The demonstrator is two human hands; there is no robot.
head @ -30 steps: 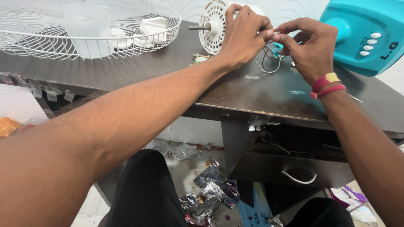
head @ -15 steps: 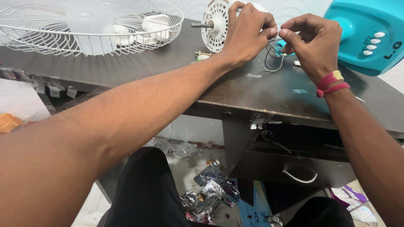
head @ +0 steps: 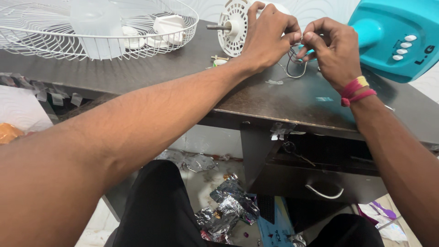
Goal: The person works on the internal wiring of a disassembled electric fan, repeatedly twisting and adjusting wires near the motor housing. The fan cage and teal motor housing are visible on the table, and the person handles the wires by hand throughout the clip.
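My left hand [head: 267, 34] rests against a white round fan motor [head: 233, 25] with a metal shaft, and its fingertips pinch thin wires. Facing it, my right hand [head: 331, 48], with red and yellow threads on the wrist, pinches the same wires [head: 297, 66], which loop down onto the dark table [head: 192, 77]. A small turquoise piece shows between the fingers of my right hand. Just right of the hands stands a turquoise fan body [head: 398, 36] with white buttons.
A white wire fan guard [head: 98, 29] holding a clear blade hub and white parts lies at the far left. Small screws [head: 219, 59] sit by the motor. Below the table are a drawer with a white handle [head: 324, 192] and crumpled foil [head: 228, 208] on the floor.
The view has shifted slightly. Both hands stay at the wires beside the motor, with only small finger movements.
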